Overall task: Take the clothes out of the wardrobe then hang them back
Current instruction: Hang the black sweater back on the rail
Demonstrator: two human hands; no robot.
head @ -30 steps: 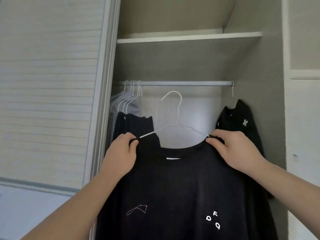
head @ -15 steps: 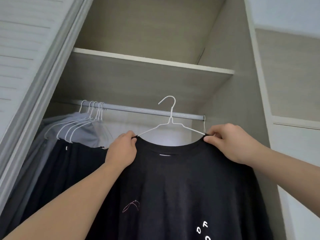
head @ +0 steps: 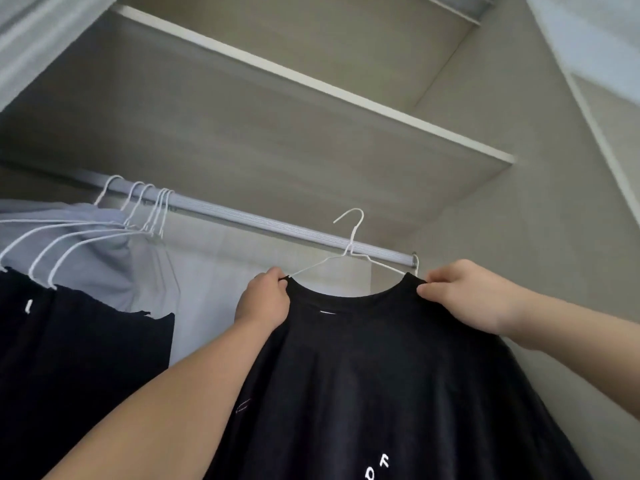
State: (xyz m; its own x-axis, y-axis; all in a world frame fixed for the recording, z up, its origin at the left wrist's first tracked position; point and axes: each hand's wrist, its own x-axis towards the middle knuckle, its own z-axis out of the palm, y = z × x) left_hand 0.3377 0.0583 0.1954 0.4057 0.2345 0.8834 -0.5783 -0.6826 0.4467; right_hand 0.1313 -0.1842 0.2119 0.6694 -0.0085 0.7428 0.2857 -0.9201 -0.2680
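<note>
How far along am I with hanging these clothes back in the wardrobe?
Done: several garments already hang on white hangers at the left of the rail. In hand: the left hand and right hand pinch the shoulders of a black T-shirt on a wire hanger, hook near the rail, apparently not over it. Left: hook it on, let go.

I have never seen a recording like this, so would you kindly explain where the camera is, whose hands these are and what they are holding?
There is no machine: a person wears one camera on the head, looking up into a wardrobe. The left hand and right hand each pinch a shoulder of a black T-shirt that hangs on a white wire hanger. Its hook is raised beside the rail, apparently not yet over it. Further left on the rail, more white hangers carry grey and black clothes. A shelf runs above.
</note>
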